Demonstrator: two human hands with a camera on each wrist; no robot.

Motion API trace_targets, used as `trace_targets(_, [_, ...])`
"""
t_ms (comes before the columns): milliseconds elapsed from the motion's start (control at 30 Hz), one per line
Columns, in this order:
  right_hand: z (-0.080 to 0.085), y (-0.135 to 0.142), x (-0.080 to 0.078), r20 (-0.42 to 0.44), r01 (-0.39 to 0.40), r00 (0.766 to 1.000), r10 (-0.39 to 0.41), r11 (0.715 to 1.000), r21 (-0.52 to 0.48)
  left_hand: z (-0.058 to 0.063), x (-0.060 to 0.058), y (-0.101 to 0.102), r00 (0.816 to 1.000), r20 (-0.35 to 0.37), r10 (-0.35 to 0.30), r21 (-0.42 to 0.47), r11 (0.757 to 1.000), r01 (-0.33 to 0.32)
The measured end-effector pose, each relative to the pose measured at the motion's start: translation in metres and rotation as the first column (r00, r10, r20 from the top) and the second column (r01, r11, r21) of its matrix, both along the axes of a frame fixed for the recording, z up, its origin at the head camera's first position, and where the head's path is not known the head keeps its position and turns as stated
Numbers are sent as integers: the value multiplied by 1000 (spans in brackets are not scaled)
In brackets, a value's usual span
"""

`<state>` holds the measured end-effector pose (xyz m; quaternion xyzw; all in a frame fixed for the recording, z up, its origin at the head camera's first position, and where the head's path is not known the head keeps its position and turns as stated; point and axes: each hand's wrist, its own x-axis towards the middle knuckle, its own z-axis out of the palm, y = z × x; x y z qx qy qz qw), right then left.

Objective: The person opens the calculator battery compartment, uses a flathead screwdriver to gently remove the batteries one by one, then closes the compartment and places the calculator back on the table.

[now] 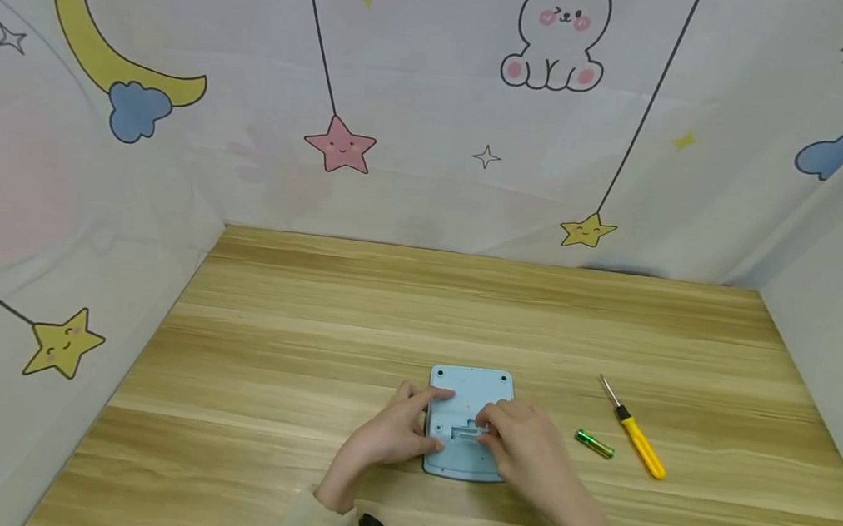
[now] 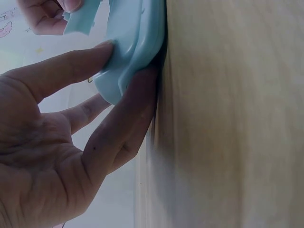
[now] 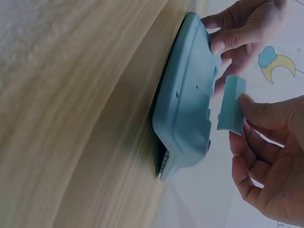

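Observation:
A light blue calculator (image 1: 466, 462) lies face down on the wooden table, its back turned up. In that back is an open battery slot (image 1: 461, 433). My left hand (image 1: 393, 429) holds the calculator by its left side; in the left wrist view the thumb presses the back while fingers sit against the lower edge. Between thumb and fingers, my right hand (image 1: 525, 449) pinches a light blue battery cover (image 3: 231, 104). The right wrist view has this cover just above the calculator's back, apart from it. Whether a battery sits in the slot is too small to tell.
A green battery (image 1: 594, 444) lies right of the calculator. Beyond it is a screwdriver (image 1: 639, 442) with a yellow handle, tip pointing away. Printed cloth (image 1: 426, 205) walls in the table (image 1: 273, 325) at the back and both sides.

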<state>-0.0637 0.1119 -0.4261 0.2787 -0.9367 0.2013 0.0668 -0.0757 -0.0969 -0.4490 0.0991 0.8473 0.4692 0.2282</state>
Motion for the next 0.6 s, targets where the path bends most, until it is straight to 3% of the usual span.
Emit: trace_targets(600, [-7, -7, 0, -4, -13, 1000, 14, 998, 63, 0, 0, 0, 1000, -15, -4, -7, 1000, 4])
